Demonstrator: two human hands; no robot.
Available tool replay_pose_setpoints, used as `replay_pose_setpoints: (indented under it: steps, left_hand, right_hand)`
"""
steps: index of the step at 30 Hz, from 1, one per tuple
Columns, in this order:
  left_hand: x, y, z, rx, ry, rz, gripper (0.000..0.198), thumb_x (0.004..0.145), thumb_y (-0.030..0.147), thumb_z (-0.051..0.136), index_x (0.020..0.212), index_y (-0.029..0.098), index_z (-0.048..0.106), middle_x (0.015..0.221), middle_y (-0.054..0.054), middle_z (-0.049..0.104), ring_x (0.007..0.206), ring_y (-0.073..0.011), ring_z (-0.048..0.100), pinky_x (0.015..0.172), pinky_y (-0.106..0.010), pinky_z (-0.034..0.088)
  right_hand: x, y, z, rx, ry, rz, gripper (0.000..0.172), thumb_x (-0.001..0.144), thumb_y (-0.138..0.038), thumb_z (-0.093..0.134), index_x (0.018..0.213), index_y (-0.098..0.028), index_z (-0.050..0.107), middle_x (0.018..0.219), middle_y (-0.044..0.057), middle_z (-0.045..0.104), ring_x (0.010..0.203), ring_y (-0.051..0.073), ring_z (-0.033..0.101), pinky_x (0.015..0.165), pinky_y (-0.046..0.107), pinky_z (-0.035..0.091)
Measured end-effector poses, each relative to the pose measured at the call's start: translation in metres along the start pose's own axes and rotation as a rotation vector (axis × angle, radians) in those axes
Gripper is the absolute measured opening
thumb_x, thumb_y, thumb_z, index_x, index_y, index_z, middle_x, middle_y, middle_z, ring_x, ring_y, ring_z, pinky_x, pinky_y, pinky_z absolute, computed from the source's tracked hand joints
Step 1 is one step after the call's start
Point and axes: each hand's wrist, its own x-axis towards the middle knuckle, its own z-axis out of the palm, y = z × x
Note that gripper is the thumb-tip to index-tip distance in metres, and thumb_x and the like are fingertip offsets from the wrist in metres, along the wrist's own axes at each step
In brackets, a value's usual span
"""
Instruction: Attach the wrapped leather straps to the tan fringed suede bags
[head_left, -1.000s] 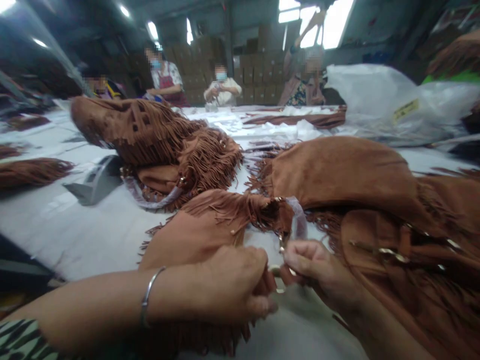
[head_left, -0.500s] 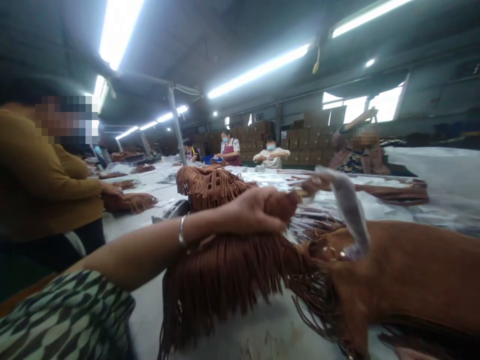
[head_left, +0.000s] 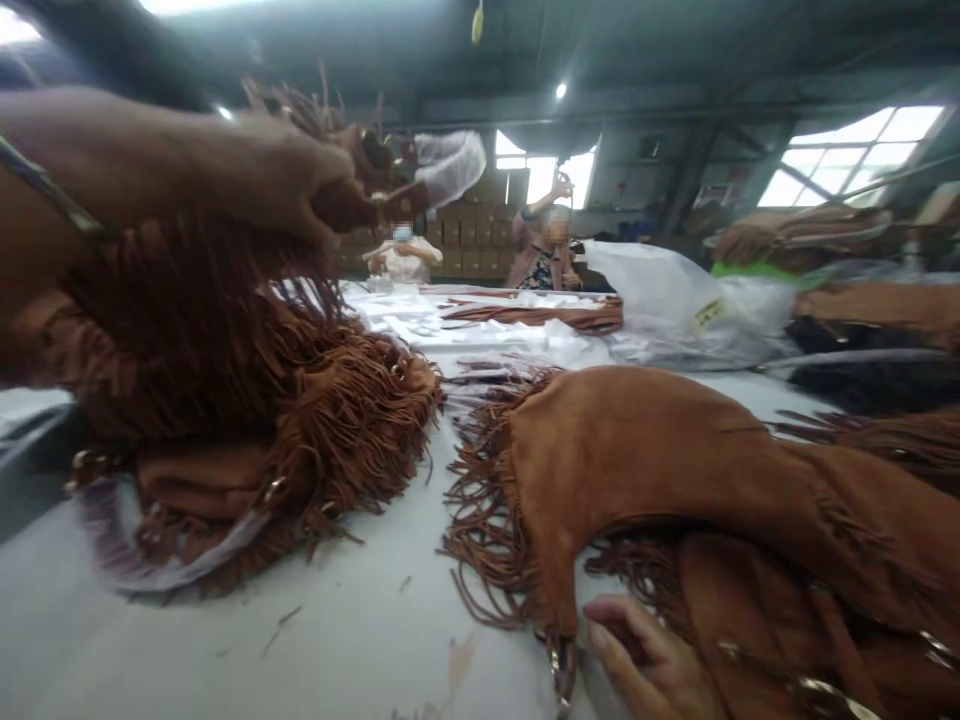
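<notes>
My left hand (head_left: pixel 300 170) is raised at the upper left, closed around the top of a brown fringed bag (head_left: pixel 195 310), blurred by motion. Its handle, wrapped in white film, sticks out past my fingers. Below it lies another fringed bag (head_left: pixel 352 430) with a wrapped strap and metal rings. At the lower right my right hand (head_left: pixel 645 650) has its fingers curved but apart, with nothing visible between them. It is beside a brown suede bag (head_left: pixel 630 430) whose fringe spreads to the left and whose metal clasp hangs over the white table (head_left: pixel 337 640).
Two co-workers, one a person in a light top (head_left: pixel 405 262), are across the table. White plastic sheeting (head_left: pixel 660 290) and brown strips (head_left: pixel 555 318) lie farther back. More brown goods (head_left: pixel 885 300) are stacked at the right, with cardboard boxes (head_left: pixel 472 230) behind.
The view has swung right. My left hand has lifted the fringed bag up and to the left, away from the suede bag. My right hand has come into clearer view.
</notes>
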Motion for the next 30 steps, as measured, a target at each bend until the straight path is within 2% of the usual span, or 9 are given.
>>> replay_pose_setpoints:
  steps: [2,5,8,13,15,18,21,25,30]
  left_hand:
    - [-0.004,0.030,0.052,-0.180,-0.033,0.126,0.048,0.078,0.024,0.026,0.076,-0.003,0.064,0.063,0.008,0.050,0.079,-0.0005,0.048,0.065,-0.004,0.027]
    - [-0.026,0.117,0.104,-0.310,-0.022,0.234,0.042,0.079,0.027,0.049,0.106,-0.005,0.060,0.102,-0.004,0.062,0.105,-0.0125,0.049,0.082,-0.012,0.038]
    - [-0.053,0.225,0.123,-0.464,-0.012,0.515,0.077,0.066,0.032,0.074,0.135,0.018,0.044,0.142,-0.011,0.042,0.132,-0.0298,0.034,0.108,-0.038,0.025]
    - [-0.071,0.334,0.127,-0.697,0.107,0.851,0.040,0.089,0.025,0.044,0.129,0.021,0.049,0.137,-0.008,0.050,0.131,-0.0263,0.039,0.109,-0.043,0.019]
    - [-0.067,0.341,0.129,-0.796,0.095,0.811,0.034,0.086,0.021,0.044,0.119,0.018,0.055,0.127,-0.009,0.059,0.123,-0.0251,0.047,0.107,-0.043,0.022]
    - [-0.058,0.328,0.124,-0.966,0.040,0.726,0.030,0.078,0.016,0.047,0.106,0.017,0.058,0.110,-0.007,0.066,0.108,-0.0215,0.057,0.106,-0.043,0.025]
    - [-0.047,0.310,0.107,-1.133,0.082,0.569,0.027,0.077,0.013,0.046,0.100,0.017,0.060,0.099,-0.005,0.067,0.096,-0.0178,0.059,0.101,-0.040,0.032]
    - [-0.021,0.290,0.073,-1.468,0.186,0.238,0.016,0.078,0.023,0.054,0.090,0.015,0.063,0.085,-0.004,0.065,0.085,-0.0160,0.057,0.083,-0.031,0.043]
    - [0.013,0.240,0.014,-1.673,0.292,0.040,0.028,0.080,0.040,0.059,0.085,0.013,0.057,0.070,0.000,0.058,0.059,-0.0089,0.052,0.058,-0.022,0.044]
  right_hand:
    - [0.002,0.000,-0.003,0.193,0.104,0.136,0.037,0.074,-0.050,0.066,0.096,-0.020,0.066,0.094,0.008,0.071,0.087,0.024,0.064,0.075,0.031,0.051]
    - [0.004,-0.002,-0.009,0.431,0.180,0.328,0.047,0.073,-0.046,0.068,0.109,-0.017,0.061,0.107,0.011,0.068,0.084,0.020,0.064,0.070,0.028,0.050]
    - [0.004,-0.008,-0.011,0.491,0.192,0.352,0.042,0.075,-0.041,0.064,0.106,-0.014,0.060,0.104,0.012,0.067,0.079,0.017,0.063,0.068,0.028,0.049]
    - [-0.002,-0.028,-0.020,0.256,0.143,0.188,0.028,0.079,-0.035,0.054,0.097,-0.015,0.060,0.090,0.011,0.069,0.079,0.021,0.063,0.069,0.034,0.049]
    - [-0.002,-0.040,-0.038,0.048,0.213,0.032,0.024,0.079,-0.028,0.054,0.098,-0.017,0.062,0.099,0.011,0.068,0.094,0.024,0.060,0.084,0.039,0.046]
    - [0.005,-0.049,-0.079,-0.770,0.440,-0.240,0.044,0.083,-0.014,0.045,0.127,-0.015,0.053,0.134,0.013,0.052,0.125,0.029,0.040,0.104,0.049,0.027]
    - [0.023,-0.043,-0.117,-1.256,0.414,0.051,0.061,0.083,-0.015,0.049,0.142,-0.013,0.034,0.148,0.016,0.033,0.128,0.037,0.034,0.098,0.053,0.032]
    - [0.048,-0.048,-0.141,-1.256,0.398,0.054,0.055,0.085,-0.015,0.045,0.139,-0.008,0.038,0.124,0.023,0.054,0.109,0.036,0.052,0.085,0.048,0.040]
    - [0.043,-0.116,-0.144,-1.193,0.374,-0.028,0.045,0.082,-0.016,0.044,0.126,-0.008,0.051,0.108,0.021,0.060,0.099,0.034,0.056,0.080,0.043,0.040]
